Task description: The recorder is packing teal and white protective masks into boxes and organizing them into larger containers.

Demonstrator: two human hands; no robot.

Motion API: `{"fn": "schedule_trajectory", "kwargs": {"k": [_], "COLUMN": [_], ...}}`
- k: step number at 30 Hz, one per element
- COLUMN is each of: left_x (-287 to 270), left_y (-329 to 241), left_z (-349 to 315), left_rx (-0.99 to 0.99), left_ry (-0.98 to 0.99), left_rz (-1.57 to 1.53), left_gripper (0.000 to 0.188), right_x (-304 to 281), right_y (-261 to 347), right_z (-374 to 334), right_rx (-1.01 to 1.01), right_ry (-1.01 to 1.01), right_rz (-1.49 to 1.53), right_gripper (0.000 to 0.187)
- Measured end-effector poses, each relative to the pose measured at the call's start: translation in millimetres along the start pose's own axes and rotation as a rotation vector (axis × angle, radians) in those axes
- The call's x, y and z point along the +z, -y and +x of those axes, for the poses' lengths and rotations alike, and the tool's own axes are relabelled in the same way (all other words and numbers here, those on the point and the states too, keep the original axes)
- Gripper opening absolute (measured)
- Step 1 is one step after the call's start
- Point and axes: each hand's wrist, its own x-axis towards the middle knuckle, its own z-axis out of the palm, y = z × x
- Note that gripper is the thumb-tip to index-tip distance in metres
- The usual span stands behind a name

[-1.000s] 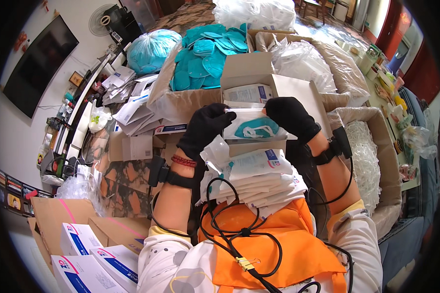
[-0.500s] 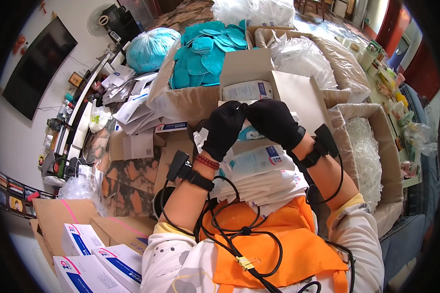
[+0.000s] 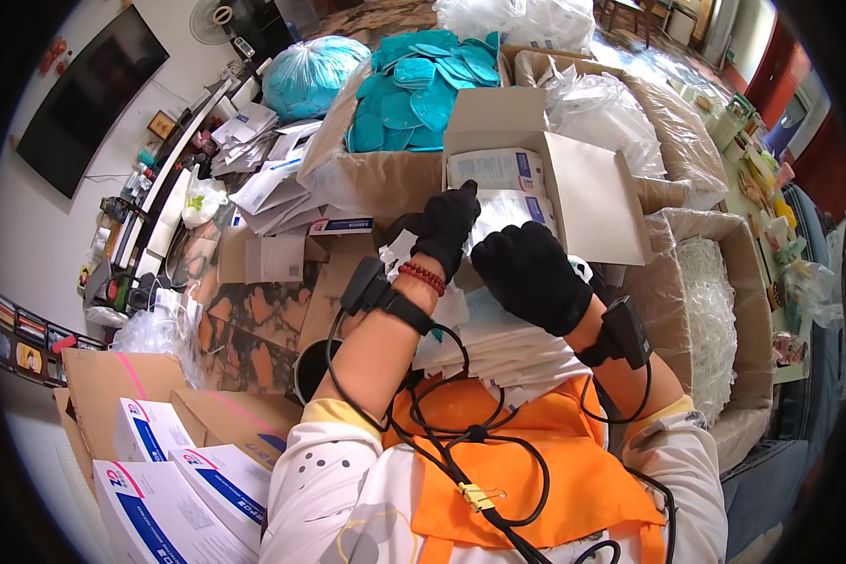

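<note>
Both my hands wear black gloves. My left hand (image 3: pixel 449 226) is closed at the near left edge of an open white carton (image 3: pixel 597 202); whether it holds anything is hidden. My right hand (image 3: pixel 533 282) is curled shut just right of it and nearer to me, and its fingers hide anything inside. Inside the carton lie a white packet (image 3: pixel 493 169) with a blue label and a second packet (image 3: pixel 512 209) in front of it. Below my hands, a stack of flat white packets (image 3: pixel 512 352) rests against my orange apron (image 3: pixel 526 451).
Beyond the carton stands a lined box (image 3: pixel 376 183) of teal oval pads (image 3: pixel 404 108). Clear plastic bags (image 3: pixel 602 117) fill another box, and tangled clear strips (image 3: pixel 705 320) the one at right. White printed boxes (image 3: pixel 174 512) sit at lower left. Black cables (image 3: pixel 451 461) hang over my apron.
My hands were together above a packet showing something teal; they have come apart. My right hand has moved down toward me, and my left stays near the carton's edge. The view has shifted slightly.
</note>
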Motion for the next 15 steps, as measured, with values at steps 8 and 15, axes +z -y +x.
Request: {"fn": "schedule_trajectory", "kwargs": {"k": [8, 15], "left_x": [11.3, -40.7], "left_y": [45.6, 17.4], "left_z": [-3.7, 2.1], "left_rx": [-0.996, -0.055], "left_ry": [0.013, -0.188], "left_rz": [-1.528, -0.08], "left_gripper": [0.026, 0.011], "right_x": [-34.5, -42.5], "right_y": [26.0, 17.6], "right_z": [-14.3, -31.3], "right_rx": [0.278, 0.339], "right_ry": [0.064, 0.015], "right_rz": [0.153, 0.143], "right_gripper": [0.016, 0.012]}}
